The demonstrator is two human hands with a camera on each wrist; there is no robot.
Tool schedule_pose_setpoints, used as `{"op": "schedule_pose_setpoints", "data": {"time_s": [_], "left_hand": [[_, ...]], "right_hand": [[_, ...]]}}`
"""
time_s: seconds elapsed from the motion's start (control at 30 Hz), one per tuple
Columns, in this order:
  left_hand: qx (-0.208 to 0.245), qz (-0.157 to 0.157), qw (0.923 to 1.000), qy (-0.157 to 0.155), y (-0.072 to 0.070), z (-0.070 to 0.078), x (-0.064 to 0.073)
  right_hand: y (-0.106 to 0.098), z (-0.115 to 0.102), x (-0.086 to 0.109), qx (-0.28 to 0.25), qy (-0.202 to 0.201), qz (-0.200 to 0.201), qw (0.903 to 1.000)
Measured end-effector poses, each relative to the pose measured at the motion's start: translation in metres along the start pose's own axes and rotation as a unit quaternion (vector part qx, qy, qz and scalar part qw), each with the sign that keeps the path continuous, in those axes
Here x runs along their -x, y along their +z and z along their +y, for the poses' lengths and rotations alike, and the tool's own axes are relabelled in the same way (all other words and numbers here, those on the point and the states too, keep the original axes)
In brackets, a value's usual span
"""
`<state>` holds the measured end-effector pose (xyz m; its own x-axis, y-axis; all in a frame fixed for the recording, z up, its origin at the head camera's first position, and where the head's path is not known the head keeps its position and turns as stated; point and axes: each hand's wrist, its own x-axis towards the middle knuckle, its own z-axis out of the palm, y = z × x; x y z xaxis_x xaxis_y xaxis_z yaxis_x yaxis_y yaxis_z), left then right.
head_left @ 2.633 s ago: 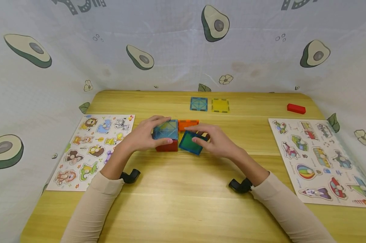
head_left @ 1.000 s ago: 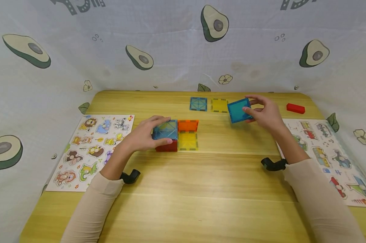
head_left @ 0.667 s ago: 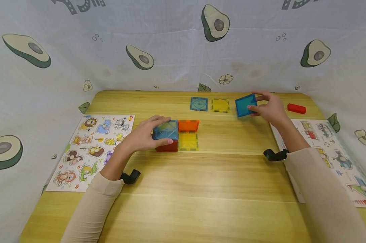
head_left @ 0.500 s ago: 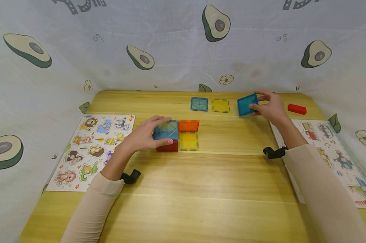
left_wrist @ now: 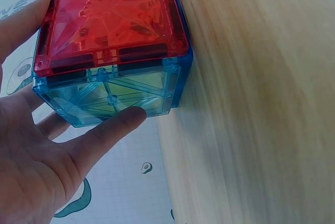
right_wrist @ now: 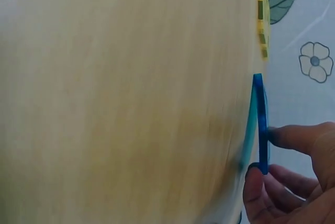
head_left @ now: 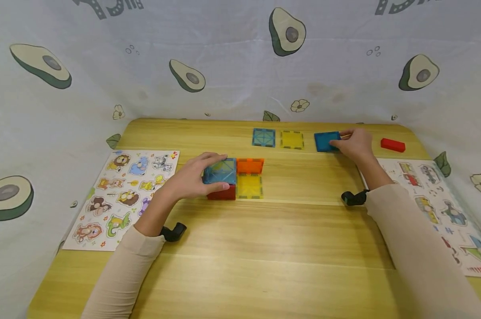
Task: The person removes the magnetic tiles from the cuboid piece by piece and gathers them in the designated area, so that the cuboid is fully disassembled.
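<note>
My hands at the table (head_left: 264,257), each occupied with translucent tiles. My left hand (head_left: 190,177), thumb and fingers spread apart, grips a small cube (head_left: 221,171) from its left; the left wrist view shows my thumb against the light-blue top and a finger at the border of the red front face. The cube sits left of the table's centre, nearer the far edge than the near one. At its right side a yellow tile (head_left: 249,188) lies flat, with an orange tile (head_left: 250,166) upright along its rear edge.

My right hand (head_left: 357,144) pinches a dark-blue tile (head_left: 326,141) by its right side, between thumb and fingers, near the table's far edge; whether its whole underside meets the wood, I cannot tell. Left of it, along the same edge, lie a second yellow tile (head_left: 292,139) and a light-blue tile (head_left: 263,137), just beside each other. A red block (head_left: 393,145) rests close to the far right corner. An animal puzzle board (head_left: 92,246) lies along the left edge, a vehicle puzzle board (head_left: 391,170) along the right, partly covered by my sleeve (head_left: 416,248).
</note>
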<state>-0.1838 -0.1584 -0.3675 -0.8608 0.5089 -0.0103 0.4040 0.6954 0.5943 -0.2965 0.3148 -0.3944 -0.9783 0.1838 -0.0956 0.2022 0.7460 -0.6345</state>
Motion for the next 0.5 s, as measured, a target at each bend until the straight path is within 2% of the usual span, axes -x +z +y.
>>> {"op": "schedule_pose_setpoints", "data": {"time_s": [0.27, 0.5], "left_hand": [[-0.002, 0.002, 1.0, -0.002, 0.0, -0.001, 0.0], [0.0, -0.002, 1.0, 0.0, -0.001, 0.0, 0.0]], "right_hand": [[0.002, -0.002, 0.003, 0.03, -0.004, 0.008, 0.9995], [-0.001, -0.005, 0.011, 0.027, -0.019, 0.003, 0.9995]]}}
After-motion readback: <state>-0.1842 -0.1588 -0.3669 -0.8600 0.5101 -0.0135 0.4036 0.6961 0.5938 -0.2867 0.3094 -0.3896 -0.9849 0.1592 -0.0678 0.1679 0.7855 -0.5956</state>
